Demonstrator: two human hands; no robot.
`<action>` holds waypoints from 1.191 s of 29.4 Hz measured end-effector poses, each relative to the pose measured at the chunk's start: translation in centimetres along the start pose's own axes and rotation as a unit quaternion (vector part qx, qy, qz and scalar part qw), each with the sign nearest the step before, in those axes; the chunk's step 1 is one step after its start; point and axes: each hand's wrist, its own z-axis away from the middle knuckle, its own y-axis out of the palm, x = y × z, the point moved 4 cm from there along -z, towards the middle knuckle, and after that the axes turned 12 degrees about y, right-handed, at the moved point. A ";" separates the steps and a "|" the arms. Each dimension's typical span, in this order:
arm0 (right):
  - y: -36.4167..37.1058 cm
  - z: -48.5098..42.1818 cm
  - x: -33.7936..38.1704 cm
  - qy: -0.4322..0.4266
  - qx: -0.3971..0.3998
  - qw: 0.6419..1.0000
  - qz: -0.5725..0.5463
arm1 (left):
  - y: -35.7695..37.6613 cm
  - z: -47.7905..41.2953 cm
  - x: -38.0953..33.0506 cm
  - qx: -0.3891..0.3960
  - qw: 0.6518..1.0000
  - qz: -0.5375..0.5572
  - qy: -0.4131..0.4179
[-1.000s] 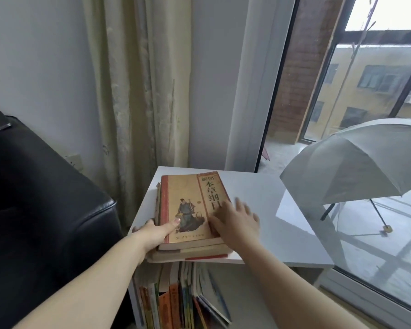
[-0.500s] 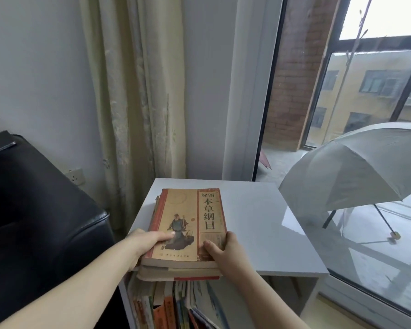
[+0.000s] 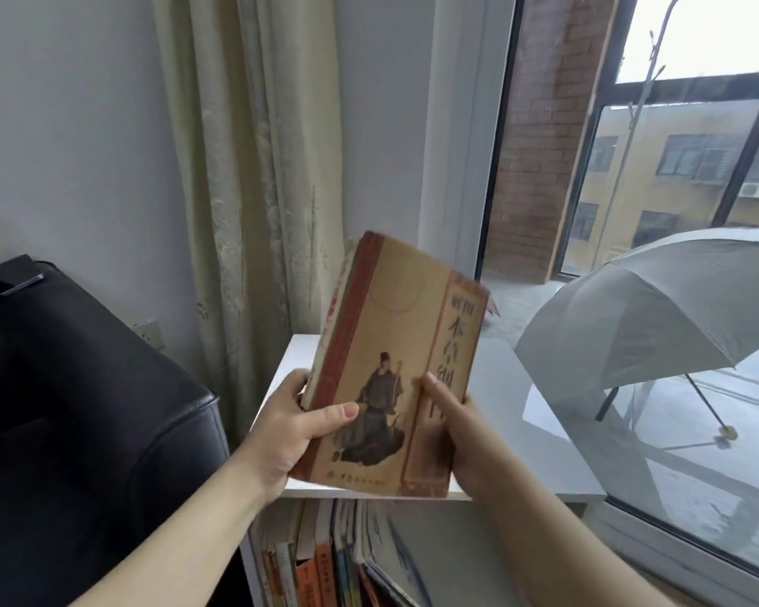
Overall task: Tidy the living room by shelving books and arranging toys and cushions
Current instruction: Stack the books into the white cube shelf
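My left hand [image 3: 290, 431] & right hand [image 3: 465, 435] both grip tan book [image 3: 395, 343] mid-frame, above surface [image 3: 540, 449]; not yet among shelf books [image 3: 325, 562], bottom centre.

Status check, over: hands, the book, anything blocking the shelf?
Left hand, right hand both grip the tan book. Book tilted, off the white shelf top. Underneath, leaning books stand at left.

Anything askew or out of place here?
The shelved books under the white tabletop slump rightward, not upright. An open grey umbrella sits by the window. The left hand and right hand grip a worn book, tilted above the tabletop.
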 end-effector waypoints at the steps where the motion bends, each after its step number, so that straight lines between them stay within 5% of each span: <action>1: 0.1 0.3 1.3 -0.037 -0.009 0.999 -0.006 | 0.2 -0.4 -0.5 0.013 1.000 0.005 0.011; 6: 0.2 1.0 5.1 -0.175 -0.056 0.982 0.032 | 0.8 -3.6 -1.0 0.032 0.999 -0.033 0.029; 11: 0.1 0.1 5.4 -0.170 -0.032 0.983 0.067 | 1.1 -5.0 -0.2 -0.017 0.998 0.042 0.045; 21: -0.5 -0.1 4.6 -0.138 0.046 0.983 0.114 | 1.1 -4.1 1.7 0.049 0.998 0.028 0.016; 35: -1.5 7.6 1.5 -0.176 0.009 0.971 0.160 | 1.6 5.2 1.3 0.006 0.998 0.029 0.063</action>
